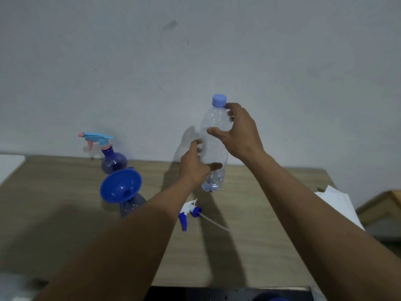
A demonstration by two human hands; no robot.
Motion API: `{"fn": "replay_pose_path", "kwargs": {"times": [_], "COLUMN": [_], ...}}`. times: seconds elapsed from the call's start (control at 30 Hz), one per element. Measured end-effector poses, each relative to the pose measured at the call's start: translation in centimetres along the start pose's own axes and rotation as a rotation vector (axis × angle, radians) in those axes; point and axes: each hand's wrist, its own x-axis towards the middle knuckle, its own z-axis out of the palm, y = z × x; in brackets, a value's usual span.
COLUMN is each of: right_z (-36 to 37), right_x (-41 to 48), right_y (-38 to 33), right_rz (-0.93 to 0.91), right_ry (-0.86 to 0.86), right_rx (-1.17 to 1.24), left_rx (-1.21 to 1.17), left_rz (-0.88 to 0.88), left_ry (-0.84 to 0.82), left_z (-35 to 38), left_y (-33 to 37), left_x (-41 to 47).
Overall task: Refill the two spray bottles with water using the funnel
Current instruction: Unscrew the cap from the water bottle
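Note:
A clear water bottle [213, 144] with a light-blue cap [219, 100] is held up above the wooden table [65, 224]. My left hand [196, 166] grips its lower body. My right hand [237, 129] is around its shoulder, fingers just below the cap. A little water shows at the bottle's bottom. A blue funnel [120, 186] sits in the neck of an uncapped blue spray bottle [133, 206] at left. Behind it stands a second blue spray bottle [114, 160] with its light-blue and pink trigger head on. A white and blue trigger head [188, 212] with its tube lies on the table.
A grey wall rises right behind the table. White paper sheets [338, 205] lie at the table's right edge, with a wooden piece [384, 205] beyond. A white surface [10, 164] adjoins the table's far left corner.

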Motion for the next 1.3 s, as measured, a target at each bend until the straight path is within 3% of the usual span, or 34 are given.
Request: {"fn": "replay_pose_path", "kwargs": {"times": [0.57, 0.73, 1.13, 1.3], "right_z": [-4.0, -4.4, -4.1, -4.2], "right_x": [-10.6, -10.2, -9.1, -8.5], "right_y": [-3.4, -5.1, -4.6, -4.2], "right_rz": [0.135, 0.211, 0.179, 0.152], "right_ry": [0.0, 0.029, 0.077, 0.024], "right_rx": [0.065, 0.213, 0.281, 0.308], "left_rx": [0.03, 0.001, -0.047, -0.048], "left_rz": [0.083, 0.086, 0.094, 0.085], "left_ry": [-0.089, -0.124, -0.128, -0.108], "left_z": [-1.0, -1.4, -1.6, -1.5], "left_y": [-0.1, 0.2, -0.3, -0.6], "left_x": [-9.4, -9.6, -9.4, -9.2]}}
